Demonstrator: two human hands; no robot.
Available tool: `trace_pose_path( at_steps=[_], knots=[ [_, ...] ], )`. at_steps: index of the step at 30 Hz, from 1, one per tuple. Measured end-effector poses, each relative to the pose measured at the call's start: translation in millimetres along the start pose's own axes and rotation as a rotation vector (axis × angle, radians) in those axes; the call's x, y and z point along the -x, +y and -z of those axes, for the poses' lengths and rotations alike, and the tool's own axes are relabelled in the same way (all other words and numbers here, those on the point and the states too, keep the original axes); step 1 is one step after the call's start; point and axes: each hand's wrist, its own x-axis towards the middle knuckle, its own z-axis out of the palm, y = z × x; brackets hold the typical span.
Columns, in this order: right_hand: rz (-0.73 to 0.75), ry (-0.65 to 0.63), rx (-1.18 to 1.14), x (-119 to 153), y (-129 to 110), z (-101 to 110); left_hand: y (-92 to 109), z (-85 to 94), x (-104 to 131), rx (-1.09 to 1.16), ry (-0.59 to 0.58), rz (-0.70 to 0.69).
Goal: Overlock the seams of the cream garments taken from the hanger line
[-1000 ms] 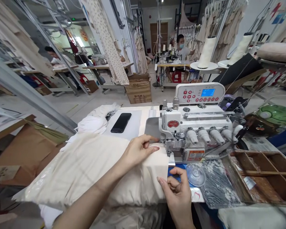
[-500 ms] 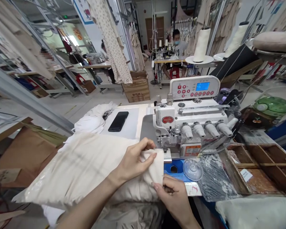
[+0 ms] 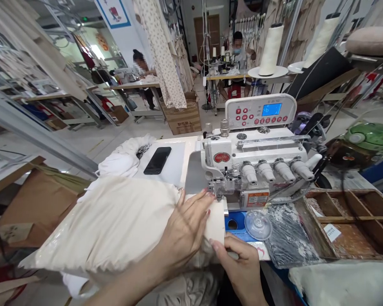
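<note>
Cream fabric (image 3: 115, 221) spreads over the left of the table, its right edge reaching the needle area of a white overlock sewing machine (image 3: 258, 157). My left hand (image 3: 190, 223) lies flat on the fabric with fingers stretched toward the presser foot. Lower down, my right hand (image 3: 239, 261) pinches the fabric's right edge between thumb and fingers. The needle area itself is partly hidden by the machine's clear guard.
A black phone (image 3: 157, 160) and bunched white cloth (image 3: 123, 157) lie behind the fabric. Right of the machine stand a clear lid-like dish (image 3: 258, 225) and a wooden compartment tray (image 3: 325, 219). Thread cones (image 3: 271, 51) rise behind. Two people sit at machines farther back.
My left hand has let go of its pinch and flattened onto the fabric, fingers extended. The fabric edge now lies smoother near the presser foot. My right hand keeps its pinch.
</note>
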Motion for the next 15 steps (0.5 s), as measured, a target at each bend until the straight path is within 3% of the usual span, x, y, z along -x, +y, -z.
trace_pose_path(
  at_steps=[4,8,11,14,15],
  knots=[
    [0.016,0.026,0.034,1,2,0,-1,-4.4,0,0.057,-0.005,0.015],
    [0.006,0.078,0.02,-6,-1,1,-22,-13.3,-19,0.133,-0.014,0.024],
    [0.0,0.132,0.033,-15,-1,6,-36,-21.2,-35,0.187,-0.025,0.113],
    [-0.032,0.163,0.027,-25,8,11,-33,-16.2,-25,0.162,0.187,0.226],
    [-0.003,0.113,0.031,-32,13,9,-30,-11.9,-15,0.154,0.241,0.231]
  ],
)
